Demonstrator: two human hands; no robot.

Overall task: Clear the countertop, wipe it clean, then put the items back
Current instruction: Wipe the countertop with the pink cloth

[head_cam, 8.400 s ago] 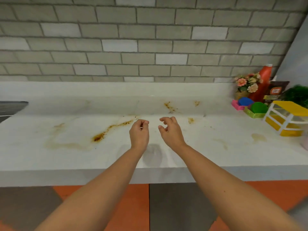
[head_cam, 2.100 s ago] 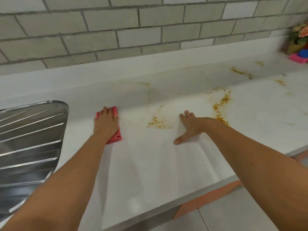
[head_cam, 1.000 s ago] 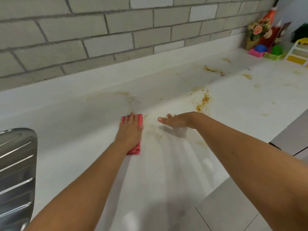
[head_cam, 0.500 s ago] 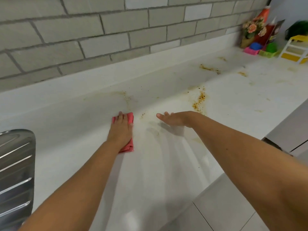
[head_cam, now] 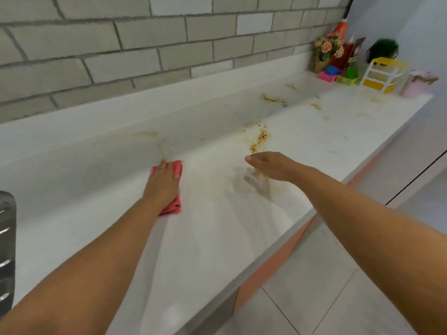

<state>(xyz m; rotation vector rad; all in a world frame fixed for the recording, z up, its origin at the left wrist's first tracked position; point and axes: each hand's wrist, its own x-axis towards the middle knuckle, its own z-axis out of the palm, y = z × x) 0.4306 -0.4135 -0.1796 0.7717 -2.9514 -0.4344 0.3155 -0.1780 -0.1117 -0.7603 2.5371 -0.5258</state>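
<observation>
- Wiping under way: left hand (head_cam: pixel 162 187), fingers flat together, presses cloth (head_cam: pixel 172 208) on countertop (head_cam: pixel 205 238).
- Right hand (head_cam: pixel 271 165) hovers right of cloth, fingers straight.
- Next, likely: brown stains (head_cam: pixel 260 141), farther right.

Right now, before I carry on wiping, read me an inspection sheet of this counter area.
Surface: white countertop, brown stains right of the cloth, not yet wiped.
Job's things: pink cloth flat on the countertop under the left hand.
Clutter: flowers, red bottle, yellow rack and pink cup grouped at the far right end.
Hands: left hand presses the cloth, fingers straight; right hand hovers above the countertop, holding nothing.
Cables: nothing seen.
Surroundings: grey brick wall, steel drainboard at left, tiled floor.
</observation>
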